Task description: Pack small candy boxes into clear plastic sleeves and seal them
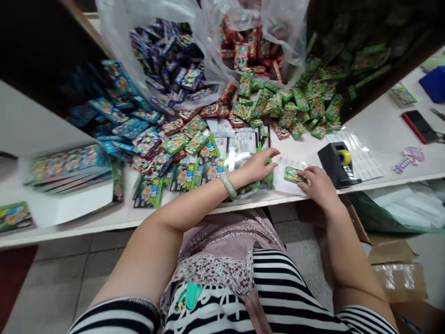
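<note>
My right hand (319,184) pinches the right end of a small green printed box (291,174), which lies on a white sheet (283,186) near the table's front edge. To its left, my left hand (260,164) has its fingers stretched out and apart, over the right end of a row of flat black-and-green packets (184,176) and clear plastic film. Nothing shows in the left fingers. Loose small green boxes (274,104) are heaped just beyond both hands, with purple and red ones mixed in to the left.
A black tape dispenser (330,162) stands right of my right hand. Clear bags hold purple boxes (170,60) and red boxes (257,51) at the back. Blue boxes (127,125) lie left, beside a white display carton (76,199). A red phone (420,126) lies far right.
</note>
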A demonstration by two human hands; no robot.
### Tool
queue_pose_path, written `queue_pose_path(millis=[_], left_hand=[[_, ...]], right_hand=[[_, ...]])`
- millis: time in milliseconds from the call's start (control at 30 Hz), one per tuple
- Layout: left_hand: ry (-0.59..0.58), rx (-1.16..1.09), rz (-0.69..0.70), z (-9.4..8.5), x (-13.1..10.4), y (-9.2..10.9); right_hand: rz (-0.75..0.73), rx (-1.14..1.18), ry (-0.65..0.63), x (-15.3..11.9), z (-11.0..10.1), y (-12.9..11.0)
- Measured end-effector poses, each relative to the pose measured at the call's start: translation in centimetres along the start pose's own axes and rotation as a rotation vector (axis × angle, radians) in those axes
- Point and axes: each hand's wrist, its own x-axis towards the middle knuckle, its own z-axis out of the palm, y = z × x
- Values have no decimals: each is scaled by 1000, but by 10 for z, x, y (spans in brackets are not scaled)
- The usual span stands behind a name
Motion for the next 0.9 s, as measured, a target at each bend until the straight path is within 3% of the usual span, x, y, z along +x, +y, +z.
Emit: queue_pose_path(millis=[67,167,233,300,400,467,533,667,800,900], left_hand=[[26,-12,57,-23,-30,-8],[181,46,40,-61,-87,-25],[307,140,-66,-81,-126,-37],[342,251,-180,-92,-157,-44],[172,397,-285,-91,-185,-46],[49,471,-326,-83,-193,-43],[10,534,-352,-75,-198,-40],[45,589,-370,-69,-210,-41],[50,560,-366,-68,-217,-42],[37,552,-378,-67,-218,-42]], right_hand=[[-7,-42,-12,-1,-2,4],[-60,-64,-3,5,-9,0],[-142,29,59,18,-17,-17],[-256,174,106,41,-23,-49],[-386,265,14,92,-21,-112],[-375,185,-85,129,-11,-149],[-303,60,-165,161,-1,-172],[-213,-100,-299,191,7,-183],[-214,-179,-272,189,10,-190],[-160,-90,-320,189,12,-199]])
